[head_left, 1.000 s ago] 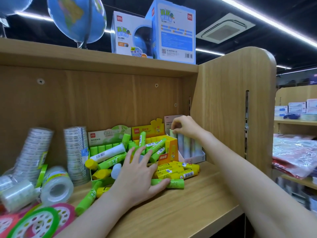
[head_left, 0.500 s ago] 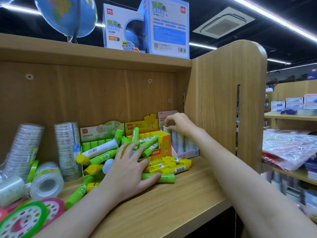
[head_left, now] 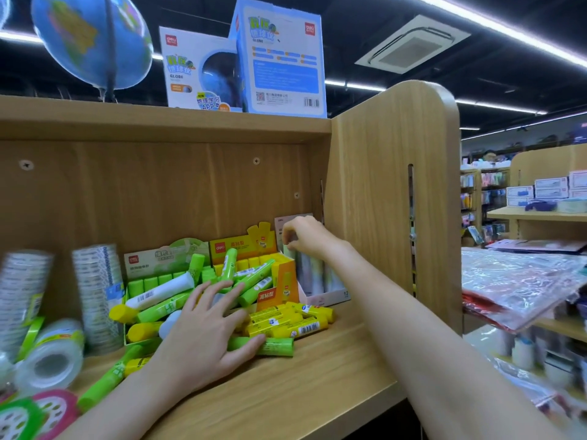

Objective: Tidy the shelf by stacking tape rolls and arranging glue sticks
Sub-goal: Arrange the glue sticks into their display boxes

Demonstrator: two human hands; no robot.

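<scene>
Loose green and yellow glue sticks lie heaped on the wooden shelf in front of a green display box and a yellow display box. My left hand rests flat on the heap, fingers spread, thumb against a green glue stick. My right hand reaches to the back right and pinches the top of a pale stick standing in a pinkish box. Stacks of clear tape rolls stand at the left, with loose tape rolls in front.
The shelf's side panel stands close to the right of my right hand. A globe and globe boxes sit on the board above. Pink and green tape dispensers lie at the lower left. Other shelves with goods are at the right.
My view has shifted slightly. Both hands stay nearly where they were, the right still at the pale sticks, the left still on the heap.
</scene>
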